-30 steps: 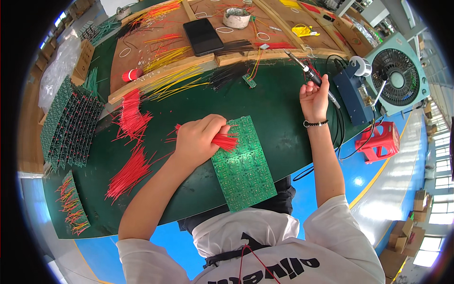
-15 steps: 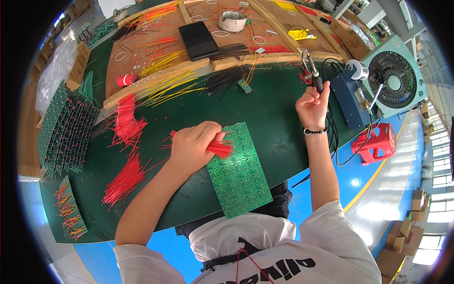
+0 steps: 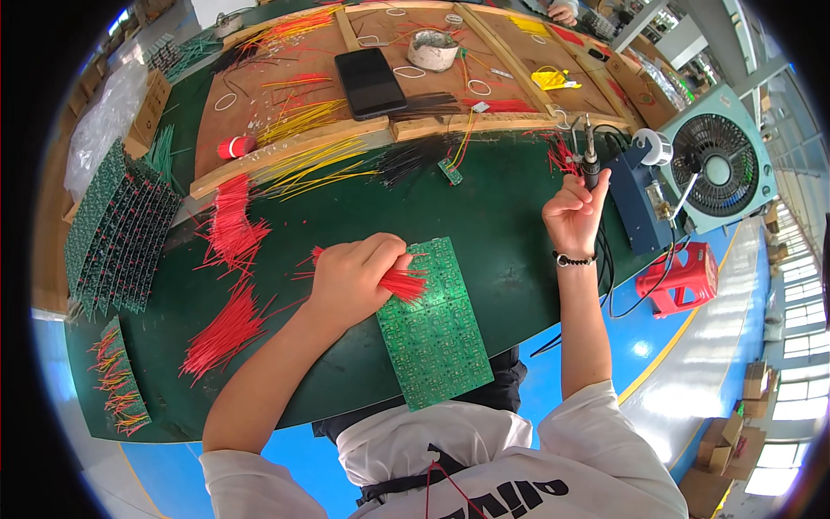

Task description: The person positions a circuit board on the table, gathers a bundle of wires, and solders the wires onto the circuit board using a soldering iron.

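Left hand [image 3: 353, 278] closed around a bunch of red wires [image 3: 406, 284], wire ends lying over the upper left corner of the green circuit board [image 3: 437, 329] on the green table [image 3: 501, 216]. Right hand [image 3: 572, 213] raised off the table, grip around a soldering iron [image 3: 590, 156], tip up. Loose red wires [image 3: 223, 329] lie left of the board. Fan [image 3: 718, 164] at far right.

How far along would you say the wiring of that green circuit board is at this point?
Done: none that I can make out; the green circuit board shows no attached wires. In hand: the left hand grips a bundle of red wires over the board, and the right hand holds a soldering iron upright, off the board. Left: seemingly all of it.
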{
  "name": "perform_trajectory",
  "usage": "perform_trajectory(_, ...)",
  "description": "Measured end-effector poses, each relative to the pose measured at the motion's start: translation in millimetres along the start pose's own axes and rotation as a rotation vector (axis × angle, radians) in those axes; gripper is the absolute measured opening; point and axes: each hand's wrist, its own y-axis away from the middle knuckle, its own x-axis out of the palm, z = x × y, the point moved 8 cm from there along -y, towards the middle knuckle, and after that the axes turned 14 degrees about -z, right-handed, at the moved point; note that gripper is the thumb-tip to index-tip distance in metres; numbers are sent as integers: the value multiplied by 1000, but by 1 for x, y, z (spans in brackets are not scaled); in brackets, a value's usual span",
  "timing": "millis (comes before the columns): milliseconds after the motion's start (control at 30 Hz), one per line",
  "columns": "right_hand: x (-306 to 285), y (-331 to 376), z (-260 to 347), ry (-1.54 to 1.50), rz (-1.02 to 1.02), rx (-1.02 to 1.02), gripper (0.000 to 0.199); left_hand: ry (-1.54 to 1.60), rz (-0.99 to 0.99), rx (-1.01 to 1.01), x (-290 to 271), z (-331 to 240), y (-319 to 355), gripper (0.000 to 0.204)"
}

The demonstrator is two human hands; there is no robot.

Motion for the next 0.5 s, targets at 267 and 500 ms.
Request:
perform_trajectory(267,-3,0,-3,26,-48,2,49,19,5,-7,0,-1,3,17)
perform_trajectory(500,9,14,-10,731,-57,-351,37,2,-24,38,-2,-3,1,16)
